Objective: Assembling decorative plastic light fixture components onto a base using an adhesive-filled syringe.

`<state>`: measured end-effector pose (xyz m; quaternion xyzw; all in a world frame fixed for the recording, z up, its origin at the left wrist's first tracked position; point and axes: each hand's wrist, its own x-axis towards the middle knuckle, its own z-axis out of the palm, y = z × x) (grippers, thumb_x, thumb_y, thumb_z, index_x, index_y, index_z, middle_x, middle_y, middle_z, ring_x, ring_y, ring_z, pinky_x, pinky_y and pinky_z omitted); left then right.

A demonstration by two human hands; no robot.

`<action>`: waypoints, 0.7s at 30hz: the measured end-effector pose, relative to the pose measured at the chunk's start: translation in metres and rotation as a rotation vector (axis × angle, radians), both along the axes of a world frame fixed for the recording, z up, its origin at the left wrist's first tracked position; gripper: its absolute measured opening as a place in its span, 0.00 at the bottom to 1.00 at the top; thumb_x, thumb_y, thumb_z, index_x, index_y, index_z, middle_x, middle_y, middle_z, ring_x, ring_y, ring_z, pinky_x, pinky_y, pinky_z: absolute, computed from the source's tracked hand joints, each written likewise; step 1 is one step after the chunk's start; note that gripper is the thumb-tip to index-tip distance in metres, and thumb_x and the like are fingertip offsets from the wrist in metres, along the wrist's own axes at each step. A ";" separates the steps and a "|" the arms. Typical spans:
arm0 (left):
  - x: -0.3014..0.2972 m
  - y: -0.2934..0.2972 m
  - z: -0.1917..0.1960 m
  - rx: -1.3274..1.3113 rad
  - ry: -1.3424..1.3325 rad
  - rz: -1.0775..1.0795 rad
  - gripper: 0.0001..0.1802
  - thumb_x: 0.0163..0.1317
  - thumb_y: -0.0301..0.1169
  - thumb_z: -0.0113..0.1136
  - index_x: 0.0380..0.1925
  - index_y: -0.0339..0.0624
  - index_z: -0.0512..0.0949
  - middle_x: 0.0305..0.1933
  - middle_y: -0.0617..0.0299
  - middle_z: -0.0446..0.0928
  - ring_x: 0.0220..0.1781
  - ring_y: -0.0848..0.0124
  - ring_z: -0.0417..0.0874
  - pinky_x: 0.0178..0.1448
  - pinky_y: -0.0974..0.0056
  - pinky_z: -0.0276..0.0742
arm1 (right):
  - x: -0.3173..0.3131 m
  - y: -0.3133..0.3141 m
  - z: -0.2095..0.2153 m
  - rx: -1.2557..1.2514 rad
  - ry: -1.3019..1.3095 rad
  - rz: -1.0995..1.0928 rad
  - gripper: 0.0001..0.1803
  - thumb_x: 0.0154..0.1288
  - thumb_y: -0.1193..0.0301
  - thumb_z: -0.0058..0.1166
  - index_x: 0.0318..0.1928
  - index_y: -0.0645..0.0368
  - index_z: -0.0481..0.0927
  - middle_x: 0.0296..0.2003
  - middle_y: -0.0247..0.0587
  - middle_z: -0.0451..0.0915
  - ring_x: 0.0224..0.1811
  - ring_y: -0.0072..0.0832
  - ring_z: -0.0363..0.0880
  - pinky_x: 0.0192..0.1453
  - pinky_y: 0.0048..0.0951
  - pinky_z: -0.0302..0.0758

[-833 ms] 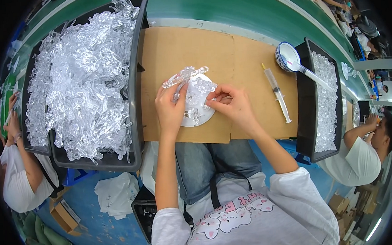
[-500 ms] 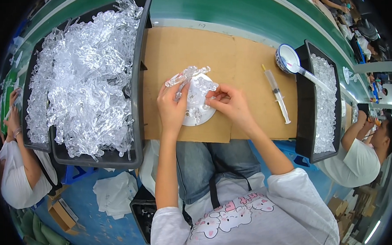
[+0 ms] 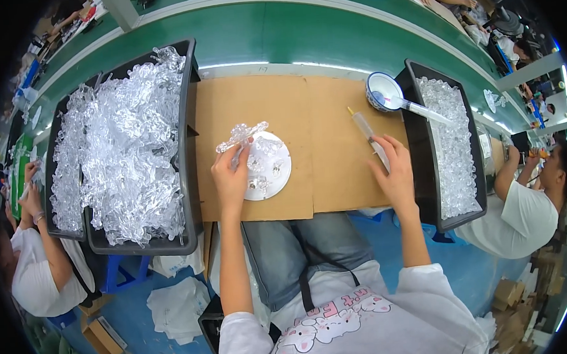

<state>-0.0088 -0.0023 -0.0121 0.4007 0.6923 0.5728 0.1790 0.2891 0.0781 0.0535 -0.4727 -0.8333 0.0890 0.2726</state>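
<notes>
Near frame centre the left hand point(image 3: 231, 177) is pinching a clear plastic piece point(image 3: 241, 135) over the white disc point(image 3: 267, 165), steadying it, while the right hand point(image 3: 395, 171) is closing around the syringe point(image 3: 369, 137) at centre right.

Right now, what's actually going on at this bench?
A seated person works at a cardboard sheet laid on a green bench. The left hand holds a clear plastic piece over a white round disc. The right hand rests on a syringe. A black bin of clear plastic parts stands to the left, a black tray of small clear pieces to the right, with a bowl and spoon beside it. Other people work at either side.
</notes>
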 end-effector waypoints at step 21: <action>0.010 -0.023 0.126 0.026 -0.289 -0.116 0.12 0.57 0.23 0.58 0.41 0.32 0.80 0.41 0.57 0.81 0.44 0.74 0.77 0.52 0.70 0.69 | 0.031 -0.030 0.054 -0.653 0.781 0.277 0.13 0.51 0.85 0.50 0.39 0.63 0.78 0.44 0.47 0.75 0.44 0.26 0.74 0.49 0.21 0.67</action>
